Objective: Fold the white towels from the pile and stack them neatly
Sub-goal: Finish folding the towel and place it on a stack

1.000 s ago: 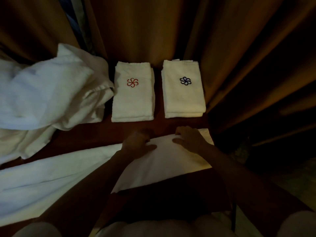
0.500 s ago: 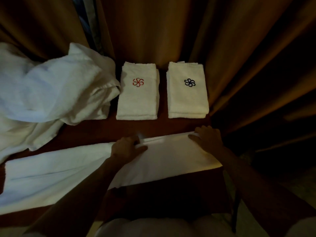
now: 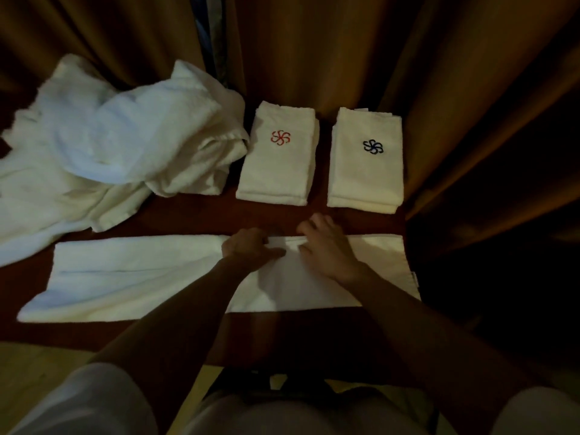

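1. Pile of unfolded white towels [image 3: 103,152]: heaped at the far left of the worktop [image 3: 194,215], a dark reddish surface; judged to be the remaining work.
2. Long towel [image 3: 125,274]: lies flat across the near worktop as a lengthwise-folded strip. Compared with half a second ago, more of its left end shows and it looks squarer to the edge, though the camera has also moved.
3. Left hand [image 3: 248,249]: rests on the strip's far edge near the middle, fingers curled at the hem, seemingly pinching it; the grip itself is hidden.
4. Right hand [image 3: 326,246]: lies palm-down, fingers fairly straight, pressing the cloth. Half a second ago it was near the strip's right corner; now it sits just beside the left hand. This suggests that smoothing is done and a crosswise fold comes next.
5. Red-emblem stack [image 3: 277,155] and blue-emblem stack [image 3: 367,158]: folded towels, side by side but apart, at the far edge.
6. Curtain [image 3: 345,51]: brown drapes hang close behind and right; the room is dim.
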`<state>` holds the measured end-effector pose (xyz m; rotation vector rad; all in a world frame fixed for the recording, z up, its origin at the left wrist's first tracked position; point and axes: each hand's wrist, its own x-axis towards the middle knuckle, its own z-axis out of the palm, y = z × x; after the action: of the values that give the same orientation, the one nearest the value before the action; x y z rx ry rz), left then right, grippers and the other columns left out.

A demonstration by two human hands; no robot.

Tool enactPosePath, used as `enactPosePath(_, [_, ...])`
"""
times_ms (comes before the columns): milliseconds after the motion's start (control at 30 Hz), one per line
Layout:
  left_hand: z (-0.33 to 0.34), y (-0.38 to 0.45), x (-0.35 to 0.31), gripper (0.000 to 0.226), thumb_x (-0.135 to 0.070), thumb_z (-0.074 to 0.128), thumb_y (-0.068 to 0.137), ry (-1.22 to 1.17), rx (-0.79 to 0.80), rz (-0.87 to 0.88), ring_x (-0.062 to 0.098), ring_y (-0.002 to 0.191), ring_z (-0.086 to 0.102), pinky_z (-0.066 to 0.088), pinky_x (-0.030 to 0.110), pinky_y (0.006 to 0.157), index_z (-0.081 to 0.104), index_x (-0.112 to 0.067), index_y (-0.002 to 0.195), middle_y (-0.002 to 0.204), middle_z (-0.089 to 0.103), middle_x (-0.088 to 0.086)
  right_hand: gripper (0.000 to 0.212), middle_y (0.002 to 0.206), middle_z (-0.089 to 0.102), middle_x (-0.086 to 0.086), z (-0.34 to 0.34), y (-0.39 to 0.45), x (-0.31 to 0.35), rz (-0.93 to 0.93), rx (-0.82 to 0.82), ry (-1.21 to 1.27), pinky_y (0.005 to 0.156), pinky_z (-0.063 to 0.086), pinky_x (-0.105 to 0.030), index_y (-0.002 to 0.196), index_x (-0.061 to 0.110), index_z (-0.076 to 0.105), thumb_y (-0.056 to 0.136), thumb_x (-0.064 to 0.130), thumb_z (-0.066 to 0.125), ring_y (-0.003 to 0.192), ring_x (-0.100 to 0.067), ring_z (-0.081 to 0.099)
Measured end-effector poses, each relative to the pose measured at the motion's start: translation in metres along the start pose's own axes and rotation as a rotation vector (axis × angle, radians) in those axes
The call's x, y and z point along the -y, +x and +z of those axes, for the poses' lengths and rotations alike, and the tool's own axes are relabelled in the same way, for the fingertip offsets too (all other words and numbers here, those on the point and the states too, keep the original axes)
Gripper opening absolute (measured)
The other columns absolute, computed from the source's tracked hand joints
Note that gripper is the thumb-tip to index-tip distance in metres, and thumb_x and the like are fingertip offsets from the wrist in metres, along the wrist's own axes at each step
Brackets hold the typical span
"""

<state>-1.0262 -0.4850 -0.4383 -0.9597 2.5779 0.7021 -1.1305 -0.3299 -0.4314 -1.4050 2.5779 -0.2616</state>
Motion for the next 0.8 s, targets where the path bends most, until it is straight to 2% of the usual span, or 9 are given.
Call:
enactPosePath(100, [0.0,-0.001,0.014,0.046,-0.053,0.068,0.086,-0.001,0.065,0.119,0.023,0.105,0.062,0.045,0.031,0.079,0.066,-0.019,0.118,0.118,0.066,0.004,0.029,0.121,0.042,-0.006,0.016,0.005,0.033,-0.066,0.07,0.181,0.078,0.038,-0.034,0.119,0.017,0.052,0.093,0.027,0.058,0.106,-0.026,0.049])
enactPosePath(200, [-0.012,-0.001,0.043,0.038,-0.044,0.07,0.088,0.032,0.15,0.187,0.021,0.099,0.061,0.044,0.029,0.077,0.065,-0.018,0.114,0.116,0.065,0.004,0.039,0.128,0.039,-0.003,0.027,-0.002,0.031,0.016,0.157,0.248,0.084,0.043,-0.034,0.131,0.021,0.047,0.095,0.031,0.058,0.107,-0.022,0.051])
enactPosePath(367, [-0.036,-0.005,0.107,0.028,-0.05,0.067,0.087,0.096,0.192,0.214,0.016,0.081,0.053,0.036,0.028,0.068,0.057,-0.025,0.092,0.083,0.053,-0.009,0.038,0.121,0.035,-0.002,0.02,0.003,0.027,0.104,0.246,0.138,0.079,0.037,-0.031,0.125,0.022,0.045,0.09,0.033,0.057,0.102,-0.021,0.046])
enactPosePath(467, [-0.035,-0.007,0.126,0.03,-0.053,0.061,0.091,0.126,0.163,0.268,0.021,0.09,0.06,0.042,0.031,0.072,0.062,-0.025,0.1,0.095,0.063,-0.002,0.039,0.116,0.039,-0.003,0.018,0.02,0.051,0.074,0.271,-0.021,0.081,0.029,-0.036,0.117,0.023,0.047,0.083,0.038,0.058,0.109,-0.025,0.038])
enactPosePath(533, [-0.032,-0.002,0.124,0.037,-0.054,0.06,0.091,0.139,0.147,0.296,0.024,0.101,0.062,0.047,0.033,0.079,0.065,-0.022,0.109,0.11,0.067,0.003,0.036,0.116,0.044,-0.002,0.02,0.037,0.078,0.048,0.329,0.003,0.084,0.027,-0.038,0.114,0.026,0.048,0.084,0.043,0.06,0.112,-0.023,0.037])
enactPosePath(600, [-0.034,0.003,0.12,0.04,-0.054,0.059,0.092,0.127,0.17,0.318,0.025,0.105,0.061,0.046,0.034,0.083,0.066,-0.02,0.112,0.116,0.066,0.005,0.036,0.124,0.048,-0.003,0.027,0.05,0.101,0.064,0.41,0.035,0.094,0.03,-0.041,0.121,0.025,0.05,0.091,0.044,0.057,0.118,-0.025,0.04])
enactPosePath(667, [-0.037,0.006,0.122,0.042,-0.053,0.055,0.094,0.09,0.22,0.333,0.026,0.107,0.061,0.047,0.034,0.085,0.067,-0.018,0.113,0.119,0.065,0.007,0.036,0.128,0.051,-0.005,0.033,0.052,0.107,0.085,0.387,0.022,0.097,0.033,-0.042,0.126,0.021,0.051,0.096,0.041,0.053,0.121,-0.028,0.043])
enactPosePath(733, [-0.043,0.008,0.131,0.043,-0.053,0.051,0.097,0.02,0.285,0.314,0.026,0.105,0.062,0.047,0.034,0.086,0.07,-0.015,0.106,0.114,0.067,0.009,0.023,0.118,0.056,-0.006,0.034,0.048,0.103,0.089,0.323,0.078,0.088,0.036,-0.038,0.116,0.019,0.053,0.1,0.035,0.05,0.114,-0.028,0.048])
enactPosePath(800, [-0.048,0.011,0.145,0.048,-0.054,0.052,0.096,-0.116,0.317,0.233,0.024,0.097,0.065,0.048,0.033,0.083,0.071,-0.012,0.085,0.098,0.069,0.008,0.016,0.112,0.057,-0.005,0.032,0.044,0.1,0.097,0.308,0.129,0.079,0.033,-0.033,0.11,0.018,0.052,0.102,0.031,0.047,0.107,-0.026,0.05])
